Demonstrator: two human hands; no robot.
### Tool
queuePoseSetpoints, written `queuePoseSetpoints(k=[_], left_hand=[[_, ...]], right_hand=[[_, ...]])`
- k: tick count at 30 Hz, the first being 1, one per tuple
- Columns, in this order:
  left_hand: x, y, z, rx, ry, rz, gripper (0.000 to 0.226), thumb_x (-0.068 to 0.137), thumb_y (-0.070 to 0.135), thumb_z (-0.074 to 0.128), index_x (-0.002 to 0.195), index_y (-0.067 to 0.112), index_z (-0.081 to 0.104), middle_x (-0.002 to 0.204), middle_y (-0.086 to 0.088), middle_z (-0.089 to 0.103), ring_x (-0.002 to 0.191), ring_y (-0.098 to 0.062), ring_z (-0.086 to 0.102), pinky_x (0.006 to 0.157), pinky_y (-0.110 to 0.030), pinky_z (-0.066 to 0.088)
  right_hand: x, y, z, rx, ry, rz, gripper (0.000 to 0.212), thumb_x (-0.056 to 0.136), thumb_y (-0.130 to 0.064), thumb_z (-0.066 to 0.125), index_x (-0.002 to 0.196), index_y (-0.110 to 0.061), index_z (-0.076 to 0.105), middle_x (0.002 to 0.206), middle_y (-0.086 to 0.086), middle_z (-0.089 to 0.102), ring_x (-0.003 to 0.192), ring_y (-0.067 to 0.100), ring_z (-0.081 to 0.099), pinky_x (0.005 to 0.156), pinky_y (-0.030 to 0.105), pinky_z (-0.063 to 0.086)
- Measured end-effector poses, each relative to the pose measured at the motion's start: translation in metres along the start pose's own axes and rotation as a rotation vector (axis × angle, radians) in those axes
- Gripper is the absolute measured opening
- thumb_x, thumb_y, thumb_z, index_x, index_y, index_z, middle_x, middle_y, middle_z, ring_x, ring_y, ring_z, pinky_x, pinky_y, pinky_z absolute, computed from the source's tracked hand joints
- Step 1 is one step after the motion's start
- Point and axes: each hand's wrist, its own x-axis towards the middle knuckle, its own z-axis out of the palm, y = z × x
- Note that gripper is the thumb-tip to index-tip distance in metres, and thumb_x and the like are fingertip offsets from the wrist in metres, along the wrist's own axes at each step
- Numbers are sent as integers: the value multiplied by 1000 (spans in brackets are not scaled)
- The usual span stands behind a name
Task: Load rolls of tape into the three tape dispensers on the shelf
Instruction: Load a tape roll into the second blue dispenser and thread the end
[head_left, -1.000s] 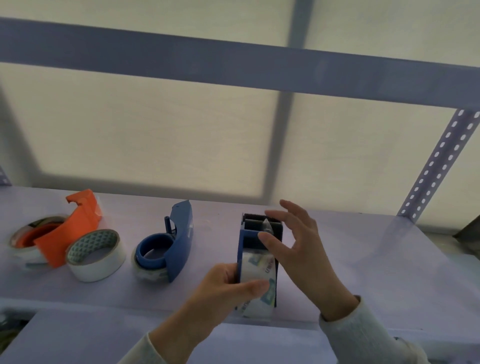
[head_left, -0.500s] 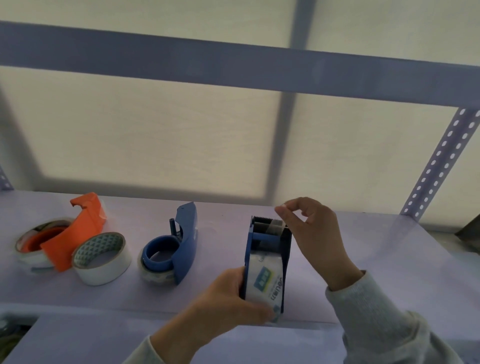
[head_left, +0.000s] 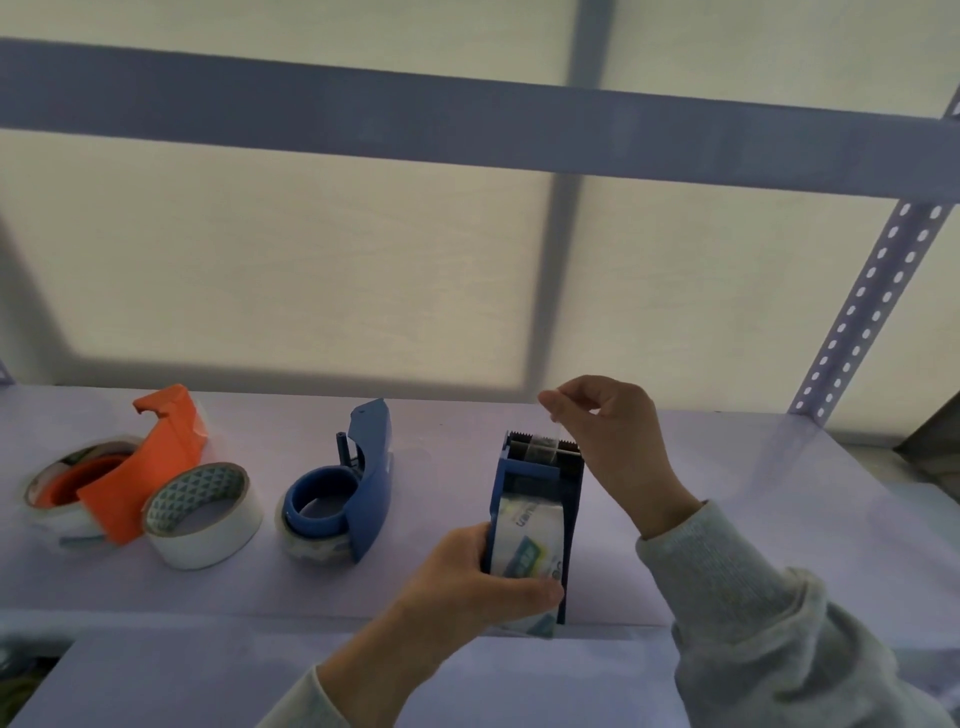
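In front of me stands a metal rack painted pale lilac-blue. Its shelf board (head_left: 675, 519) runs flat across the lower half of my view, and below its front edge I see a second, lower surface (head_left: 208, 680) of the same colour. A horizontal beam (head_left: 467, 124) crosses above. On the right a perforated upright (head_left: 872, 306) with rows of round holes leans up to meet that beam. Behind the rack hangs a cream translucent sheet (head_left: 291, 270), softly lit from behind, with the dark shadows of further bars showing through it.
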Motion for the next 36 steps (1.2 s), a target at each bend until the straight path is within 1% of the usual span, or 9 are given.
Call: queuePoseSetpoints(k=[5,8,11,15,21,25,28,32,36], left_hand=[[1,4,5,-85,88,-5,26,75,29,75,96,16,66,93,-5,71,93,-24,66,81,-34,55],[2,3,7,-83,123,-27,29,76,28,74,100,15,66,98,-8,71,97,-26,65,88,-41,54],[2,1,5,-58,101,-24,31,75,22,76,103,15,65,98,-9,70,97,-27,65,86,-38,55],[0,0,4,-53,66,6,28,71,15,79,96,17,65,90,-4,70,92,-22,67,77,-31,57],[-1,2,2,-236,164,11,40,58,45,73,82,13,70,74,-3,74,72,-19,71,62,-28,55],[-3,1,3,-154,100,-14,20,65,25,84,76,12,72,71,-3,73,67,-15,70,60,-26,55],[-7,0,7,-114,54,-14,14,68,19,81,76,13,71,71,-1,72,69,-13,69,61,-23,54],[-10,1,8,-228,140,13,42,53,40,86,76,8,70,69,-3,72,63,-15,68,58,-26,54],[-13,3,6,-241,159,15,41,51,38,78,80,10,69,65,2,71,59,-9,68,55,-21,52]], right_hand=[[-2,-3,5,39,9,-19,23,87,-26,69,69,-11,69,68,9,70,53,2,49,56,9,40],[0,-4,5,19,19,-26,23,87,-27,69,69,-11,69,68,9,70,55,6,50,56,9,40],[7,-3,1,39,45,-19,24,87,-27,68,67,-13,68,63,10,67,49,4,46,52,11,40],[17,-4,-3,4,25,2,26,87,-29,69,63,-19,65,51,-4,56,41,2,42,51,14,38],[20,-3,-2,18,3,-6,26,86,-28,70,63,-17,66,48,-4,54,38,2,40,48,13,36],[30,-3,-12,91,130,5,28,87,-26,69,66,-7,67,45,-10,52,37,3,36,44,12,33],[34,-2,-18,55,122,-28,29,87,-27,69,66,-8,68,48,-3,53,41,8,36,44,15,33],[34,2,-18,71,122,-2,29,87,-27,69,66,-7,69,50,7,54,43,9,36,48,19,34],[37,7,-23,202,159,70,24,85,-22,71,69,-4,71,74,25,69,61,21,47,61,32,40]])
